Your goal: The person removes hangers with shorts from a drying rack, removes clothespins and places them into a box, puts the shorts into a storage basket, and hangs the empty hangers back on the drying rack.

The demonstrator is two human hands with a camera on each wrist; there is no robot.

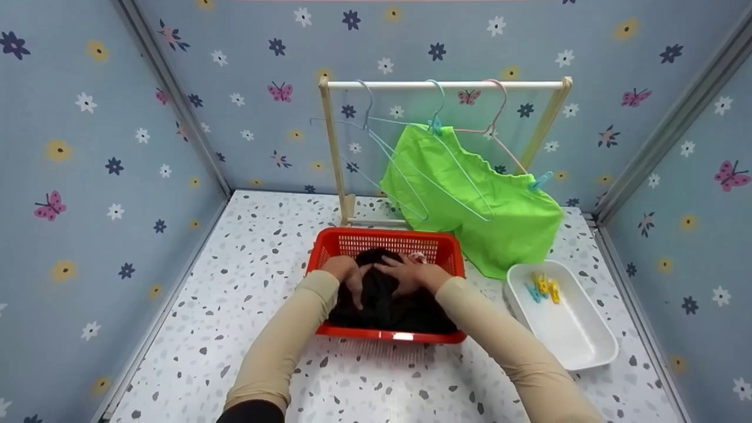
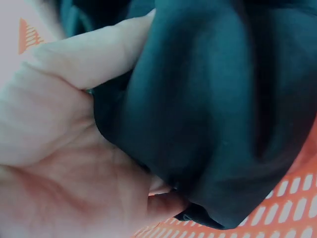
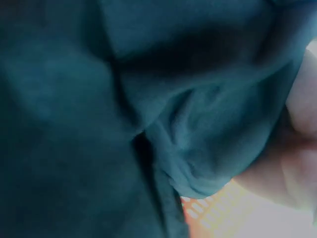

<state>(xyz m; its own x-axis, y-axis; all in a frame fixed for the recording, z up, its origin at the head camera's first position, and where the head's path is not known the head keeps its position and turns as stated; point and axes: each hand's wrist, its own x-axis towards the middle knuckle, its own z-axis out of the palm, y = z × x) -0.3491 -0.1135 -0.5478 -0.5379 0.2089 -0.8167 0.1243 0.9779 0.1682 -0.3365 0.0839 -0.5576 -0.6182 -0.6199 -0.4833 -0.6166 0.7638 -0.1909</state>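
Note:
A bunched piece of black cloth [image 1: 382, 299] lies in a red plastic basket [image 1: 388, 336], and both hands are down in it. My left hand [image 1: 348, 276] grips the cloth at its left side. In the left wrist view its thumb [image 2: 99, 54] lies over a fold of the black cloth [image 2: 198, 109], and the other fingers pass behind it. My right hand [image 1: 411, 275] holds the cloth from the right, fingers pointing left. Folds of cloth [image 3: 208, 129] fill most of the right wrist view and hide much of that hand [image 3: 282, 173].
Behind the basket stands a rack with a white bar [image 1: 399, 85]. Blue hangers [image 1: 367, 126] and a pink hanger [image 1: 493, 126] hang there. Blue clips [image 1: 540, 180] hold a bright green garment [image 1: 487, 205]. To the right, a white tray [image 1: 578, 329] contains yellow and blue clothespins [image 1: 543, 286].

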